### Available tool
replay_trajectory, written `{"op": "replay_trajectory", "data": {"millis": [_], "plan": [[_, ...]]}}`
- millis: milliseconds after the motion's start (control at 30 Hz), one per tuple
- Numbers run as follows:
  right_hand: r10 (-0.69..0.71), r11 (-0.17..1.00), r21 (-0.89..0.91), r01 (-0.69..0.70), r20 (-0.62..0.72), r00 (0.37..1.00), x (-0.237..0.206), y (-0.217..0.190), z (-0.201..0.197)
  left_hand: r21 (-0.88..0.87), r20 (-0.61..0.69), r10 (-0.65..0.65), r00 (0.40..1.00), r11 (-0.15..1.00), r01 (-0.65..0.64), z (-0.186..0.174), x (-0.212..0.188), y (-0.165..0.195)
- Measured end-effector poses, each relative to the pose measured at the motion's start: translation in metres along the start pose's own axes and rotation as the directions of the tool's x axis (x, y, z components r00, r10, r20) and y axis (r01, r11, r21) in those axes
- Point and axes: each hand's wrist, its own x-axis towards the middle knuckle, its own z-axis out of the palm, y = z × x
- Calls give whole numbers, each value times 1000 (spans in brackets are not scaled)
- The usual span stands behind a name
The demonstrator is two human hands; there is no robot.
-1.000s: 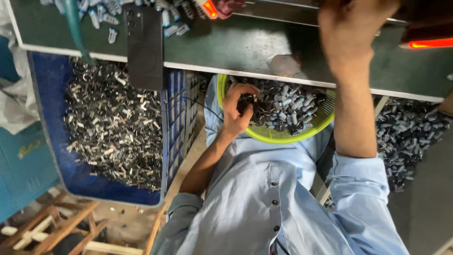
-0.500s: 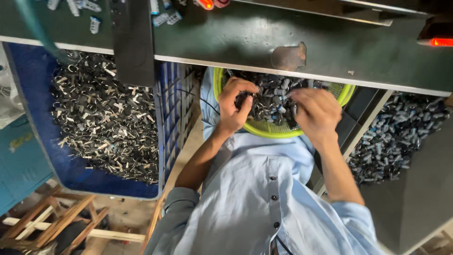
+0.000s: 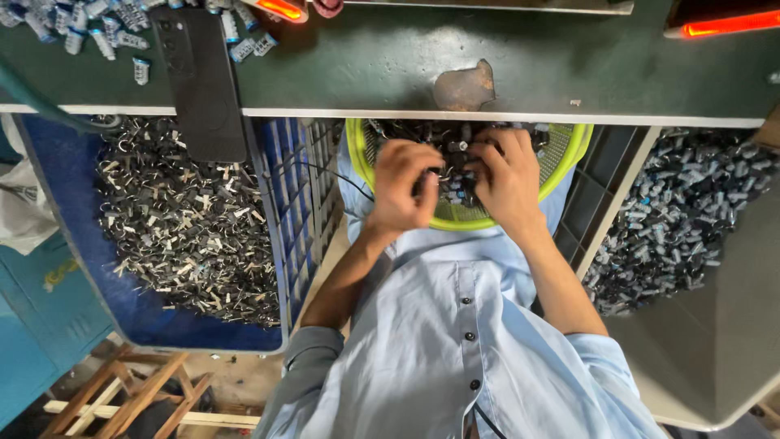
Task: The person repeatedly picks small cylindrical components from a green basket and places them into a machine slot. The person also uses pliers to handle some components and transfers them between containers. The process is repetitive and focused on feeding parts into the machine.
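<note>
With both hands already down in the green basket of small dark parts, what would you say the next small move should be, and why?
Probably lift one part clear with the left hand while the right hand steadies the pile. Both hands rest among the small dark parts in the green basket; whether either has gripped one is hidden.

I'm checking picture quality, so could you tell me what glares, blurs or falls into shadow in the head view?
Head view: the red lamp glares; both hands, left hand and right hand, are fairly sharp; the green basket lies in the bench's shadow.
</note>
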Motion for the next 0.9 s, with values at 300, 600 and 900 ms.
{"op": "replay_trajectory", "data": {"millis": [300,600,900], "plan": [[202,898,398,-190,13,979,-24,-7,19,-15,89,69,994,998,-68,11,-2,-10],[400,469,849,-243,42,916,-35,12,46,37,-26,133,991,991,-132,7,-8,-9],[-267,833,309,460,-503,822,56,16,-41,-318,-103,-414,904,875,365,11,-18,-20]]}}
